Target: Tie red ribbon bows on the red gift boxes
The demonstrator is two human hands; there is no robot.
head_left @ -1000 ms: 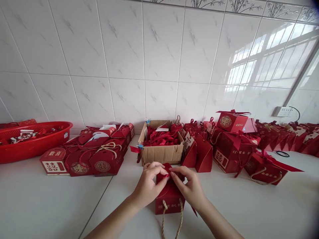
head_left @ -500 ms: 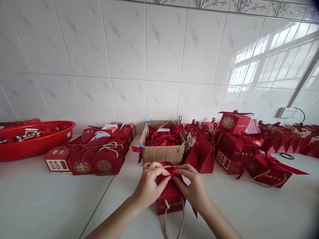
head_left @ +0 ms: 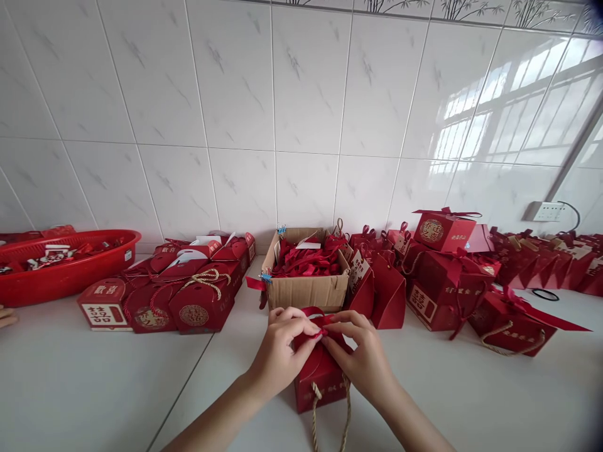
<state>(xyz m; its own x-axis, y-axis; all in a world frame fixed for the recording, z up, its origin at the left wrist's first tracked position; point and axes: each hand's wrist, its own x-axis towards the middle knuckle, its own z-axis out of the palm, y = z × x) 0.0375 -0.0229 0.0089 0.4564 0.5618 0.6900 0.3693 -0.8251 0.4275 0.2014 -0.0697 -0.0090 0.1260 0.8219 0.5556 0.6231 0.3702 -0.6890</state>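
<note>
A small red gift box with gold lettering stands at the front centre, its twisted rope handle hanging down toward me. On top of it a red ribbon forms a loop. My left hand pinches the ribbon from the left side, thumb and fingers closed. From the right, my right hand pinches the same ribbon, its fingertips close to those of the left. The knot between the fingers is mostly hidden.
Behind the box stands a cardboard box of red ribbons. Red boxes are grouped left, beside a red basin. More gift boxes are stacked right. Another person's fingers show at the far left edge.
Another person's fingers have appeared at the left edge. My hands keep their pinch, with the fingertips shifted slightly. The ribbon tail below my right hand is no longer visible.
</note>
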